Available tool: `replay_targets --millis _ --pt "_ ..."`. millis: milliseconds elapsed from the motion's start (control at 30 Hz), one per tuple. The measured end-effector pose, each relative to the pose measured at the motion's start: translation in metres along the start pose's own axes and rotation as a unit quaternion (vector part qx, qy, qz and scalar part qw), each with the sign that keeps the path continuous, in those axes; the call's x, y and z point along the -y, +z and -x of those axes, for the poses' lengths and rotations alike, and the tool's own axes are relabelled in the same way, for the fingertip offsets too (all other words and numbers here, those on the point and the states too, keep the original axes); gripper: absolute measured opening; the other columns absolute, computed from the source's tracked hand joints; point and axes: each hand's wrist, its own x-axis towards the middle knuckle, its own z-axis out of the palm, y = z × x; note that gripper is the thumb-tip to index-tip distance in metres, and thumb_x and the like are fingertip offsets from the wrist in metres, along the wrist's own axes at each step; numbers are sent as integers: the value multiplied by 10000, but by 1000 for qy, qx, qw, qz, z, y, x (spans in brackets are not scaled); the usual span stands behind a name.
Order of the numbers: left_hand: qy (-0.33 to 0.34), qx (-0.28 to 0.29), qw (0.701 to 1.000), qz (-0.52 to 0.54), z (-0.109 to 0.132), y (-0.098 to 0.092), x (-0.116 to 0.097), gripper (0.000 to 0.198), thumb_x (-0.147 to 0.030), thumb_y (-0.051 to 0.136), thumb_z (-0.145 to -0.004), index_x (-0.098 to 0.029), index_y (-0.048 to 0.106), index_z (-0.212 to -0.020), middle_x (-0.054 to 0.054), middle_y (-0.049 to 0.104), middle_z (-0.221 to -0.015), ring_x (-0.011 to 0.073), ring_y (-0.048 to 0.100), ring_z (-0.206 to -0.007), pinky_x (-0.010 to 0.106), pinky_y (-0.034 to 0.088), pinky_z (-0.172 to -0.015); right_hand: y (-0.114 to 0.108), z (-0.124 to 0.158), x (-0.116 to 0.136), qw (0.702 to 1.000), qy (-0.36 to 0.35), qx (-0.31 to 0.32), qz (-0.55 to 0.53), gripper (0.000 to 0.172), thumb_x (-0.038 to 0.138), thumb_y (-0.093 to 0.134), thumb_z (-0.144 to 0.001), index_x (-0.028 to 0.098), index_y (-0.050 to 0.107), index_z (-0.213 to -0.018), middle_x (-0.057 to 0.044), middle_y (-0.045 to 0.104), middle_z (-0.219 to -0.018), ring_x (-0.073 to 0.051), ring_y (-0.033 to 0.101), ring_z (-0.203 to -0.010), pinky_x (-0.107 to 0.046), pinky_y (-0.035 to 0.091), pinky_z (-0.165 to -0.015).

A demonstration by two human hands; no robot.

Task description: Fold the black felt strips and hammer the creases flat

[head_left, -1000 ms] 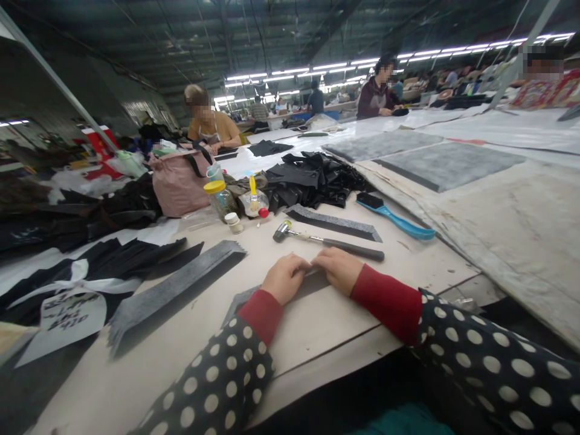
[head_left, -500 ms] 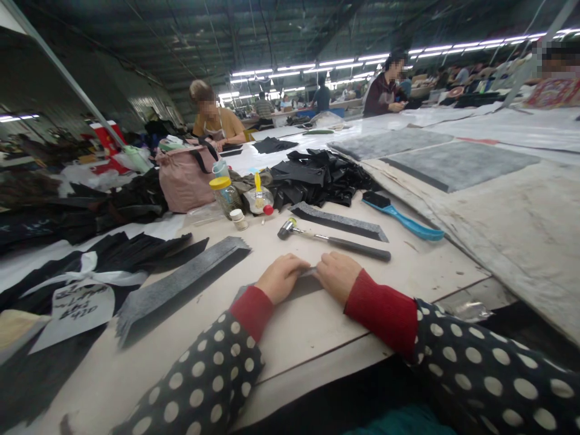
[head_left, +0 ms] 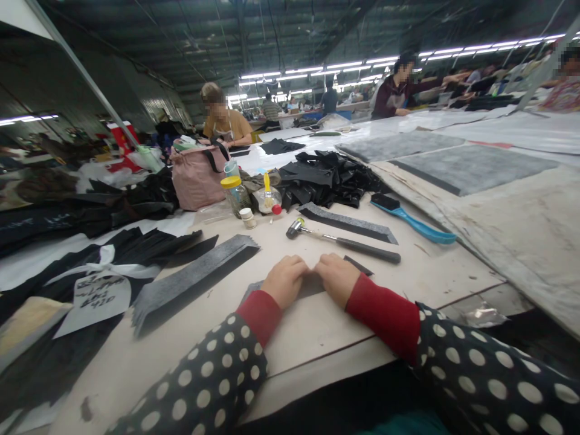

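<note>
At the centre of the near surface [head_left: 312, 338], directly under both hands, the strip [head_left: 312, 287] is seen lying flat, mostly covered. (Clock: 12 is away from the wearer, centred on the strip.) Left hand [head_left: 284, 281] and right hand [head_left: 336, 278] are set close together, fingers curled down at the strip's far edge. Fingertips and thumbs are largely hidden; whether the strip is pinched or only pressed cannot be told.

Risks, as judged: if pressure were applied unequally by the two hands, the strip could be skewed or creased, since its ends are left unheld. Alignment could be missed because the working edge is masked by the fingers. The hammer [head_left: 344, 243] is laid near, at 1 o'clock, just beyond the right hand; were that hand pushed towards 12, the handle could be knocked. The brush [head_left: 414, 222], further off at 2 o'clock, is judged less exposed.

Orientation: the strip's long axis is read as running from between 8 and 9 o'clock to between 2 and 3, roughly across the wearer's front. A grey, slanted end is exposed past the left hand. A dark piece [head_left: 359, 266] is noted past the right hand at 2 o'clock; whether it belongs to the strip is uncertain. The stack [head_left: 194, 278] is placed apart at 9 o'clock, tilted more steeply, its far end pointed towards 2.
</note>
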Motion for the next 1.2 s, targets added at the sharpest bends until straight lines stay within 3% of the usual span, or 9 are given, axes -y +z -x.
replay_targets --millis 167,300,533,700,900,1033,1200 --pt "20 12 999 36 1 -3 8 220 -104 434 -793 -190 621 -870 42 577 -869 155 511 -842 291 422 -791 -9 1 11 999 4 21 39 242 215 411 -826 95 620 -850 -143 564 -862 -251 493 -861 -330 389 -716" --pt "-12 13 995 97 9 -12 22 217 -142 475 -791 -190 617 -948 40 582 -893 145 533 -868 284 421 -826 -10 1 13 999 12 8 35 254 279 430 -836 107 617 -843 -137 565 -870 -242 491 -868 -326 387 -730" --pt "-53 -3 991 119 24 -20 26 226 -96 486 -749 -183 627 -903 28 598 -873 149 542 -869 291 420 -833 -2 -3 11 1000 3 -2 -25 196 171 454 -806 107 602 -917 -118 558 -928 -209 474 -879 -316 359 -808" --pt "-54 -15 994 93 23 -15 22 249 -41 471 -700 -176 624 -843 22 588 -840 152 530 -844 294 421 -811 5 -13 13 996 -36 -2 -83 323 21 437 -717 128 595 -977 -87 560 -947 -180 471 -904 -279 358 -819" --pt "-16 9 1000 24 24 -16 20 261 -31 432 -710 -172 621 -821 39 569 -863 165 501 -845 298 408 -799 5 -11 31 998 -49 14 32 257 75 355 -816 102 608 -852 -144 552 -870 -234 475 -850 -328 383 -689" --pt "6 47 997 65 26 -26 29 237 -100 442 -773 -180 616 -912 42 568 -895 153 508 -870 283 403 -830 5 -10 35 997 -51 9 55 241 156 366 -849 112 604 -836 -132 554 -835 -237 479 -837 -325 377 -674" --pt "-58 55 990 121 40 -42 46 250 -124 483 -758 -154 607 -973 44 580 -926 142 533 -867 273 412 -827 2 -11 34 998 -36 0 51 206 210 411 -845 118 595 -837 -113 560 -854 -233 487 -836 -320 375 -702"
